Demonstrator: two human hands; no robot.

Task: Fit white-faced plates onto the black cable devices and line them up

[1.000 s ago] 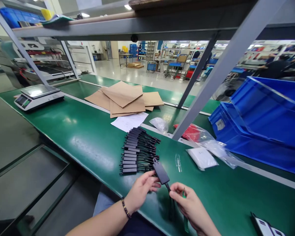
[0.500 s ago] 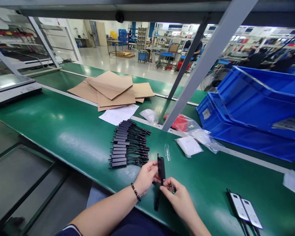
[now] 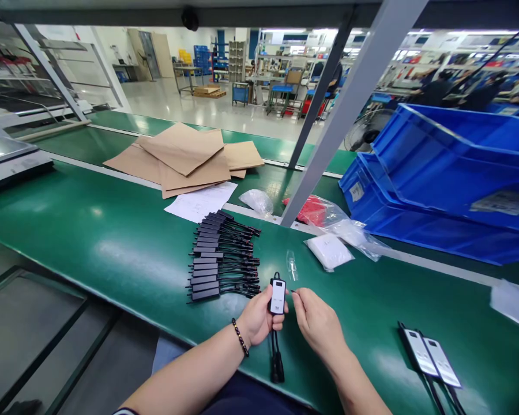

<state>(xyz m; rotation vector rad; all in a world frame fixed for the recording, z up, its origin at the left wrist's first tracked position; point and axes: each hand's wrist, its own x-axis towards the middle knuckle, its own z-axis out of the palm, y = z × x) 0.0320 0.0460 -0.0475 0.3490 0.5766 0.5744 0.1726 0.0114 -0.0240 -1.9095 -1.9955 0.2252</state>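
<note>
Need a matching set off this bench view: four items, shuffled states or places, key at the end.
Items
1. Left hand
2. Right hand
3. Brown paper sheets
4. Blue bins

States or places
A. Overlapping in a loose pile
B. Pinching a thin dark tip
C. Stacked at the right of the view
D. Holding a silver-faced device

Pairs: 1-D, 2-B, 3-A, 4-C

Single head view, worn by the person, facing forward and down across the green bench (image 3: 125,230). Both forearms enter close at the lower edge; the far room fills the top. No second view to share a scene
</note>
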